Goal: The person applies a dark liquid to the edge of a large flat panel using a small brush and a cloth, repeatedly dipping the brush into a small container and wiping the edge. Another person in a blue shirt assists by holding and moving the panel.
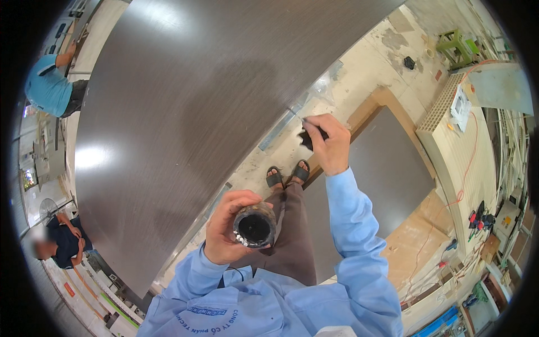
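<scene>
My left hand (227, 222) is wrapped round a small open can (256, 224), its mouth tilted up toward me. The inside looks black, and white specks cling to the rim at its lower left. Off to the right, my right hand (332, 140) pinches a black, ragged cloth-like piece (307, 140) between thumb and fingers. Its exact kind cannot be made out. Both hands are above the gap beside a large dark brown wood-grain panel (185, 112), apart from its surface.
Another dark panel (370, 180) with brown edging lies to the right. Beyond it is a long pale bench (449, 146) with a red cord (470, 157). A green stool (456, 48) stands far right. Two people, one in light blue (50, 84), one in dark clothes (63, 241), are at the left.
</scene>
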Available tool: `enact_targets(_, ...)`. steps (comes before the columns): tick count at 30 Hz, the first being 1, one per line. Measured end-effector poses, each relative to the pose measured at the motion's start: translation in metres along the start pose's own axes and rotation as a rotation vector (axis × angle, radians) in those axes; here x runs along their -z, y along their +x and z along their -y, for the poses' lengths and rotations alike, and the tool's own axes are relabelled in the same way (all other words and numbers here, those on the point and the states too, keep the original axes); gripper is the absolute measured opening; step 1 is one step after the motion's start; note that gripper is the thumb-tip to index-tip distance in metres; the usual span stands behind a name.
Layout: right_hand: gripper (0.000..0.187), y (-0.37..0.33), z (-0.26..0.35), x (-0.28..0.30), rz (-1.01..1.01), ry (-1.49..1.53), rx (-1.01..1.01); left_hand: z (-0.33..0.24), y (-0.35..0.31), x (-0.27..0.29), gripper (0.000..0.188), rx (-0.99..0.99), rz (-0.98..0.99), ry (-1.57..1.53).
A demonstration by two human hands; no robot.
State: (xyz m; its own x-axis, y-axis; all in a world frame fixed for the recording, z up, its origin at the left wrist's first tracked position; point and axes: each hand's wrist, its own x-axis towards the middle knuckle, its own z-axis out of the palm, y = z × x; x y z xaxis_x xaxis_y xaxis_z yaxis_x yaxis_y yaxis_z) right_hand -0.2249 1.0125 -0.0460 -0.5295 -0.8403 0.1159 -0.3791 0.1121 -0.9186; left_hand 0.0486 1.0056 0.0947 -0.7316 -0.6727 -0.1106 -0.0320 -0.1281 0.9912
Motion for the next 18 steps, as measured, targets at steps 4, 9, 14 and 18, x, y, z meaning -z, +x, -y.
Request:
enact_targets(4, 0.009, 0.002, -0.002, 0.002, -0.31, 0.049, -0.037, -0.003, 0.002, -0.004, 0.077, 0.02, -0.026, 0.038)
enact_targets(9, 0.011, -0.009, 0.019, -0.014, -0.024, 0.09, -0.119, -0.001, 0.003, -0.01, 0.076, 0.024, -0.067, 0.012)
enact_targets(14, 0.014, -0.03, 0.023, -0.02, -0.006, 0.157, 0.083, 0.005, -0.005, -0.013, 0.078, 0.027, -0.104, 0.006)
enact_targets(18, 0.011, -0.023, 0.008, -0.017, -0.141, 0.109, -0.024, 0.01, -0.014, -0.014, 0.079, 0.038, -0.105, -0.007)
